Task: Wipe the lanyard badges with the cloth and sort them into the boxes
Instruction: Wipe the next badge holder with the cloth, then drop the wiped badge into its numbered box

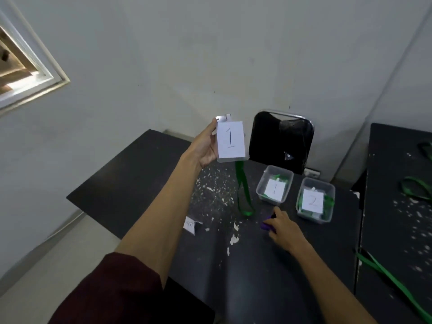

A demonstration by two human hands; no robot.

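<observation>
The left hand (207,146) grips a badge (231,141) marked 1, raised above the counter (140,178), its green lanyard (243,190) hanging down. The right hand (284,228) clutches the purple cloth (266,224) on the counter, near two boxes (279,168) by the far right corner.

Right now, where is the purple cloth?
Head view, right of centre: the purple cloth is on the black table, pinched by the right hand, just in front of the box marked 1 and right of the green lanyard loop.
</observation>
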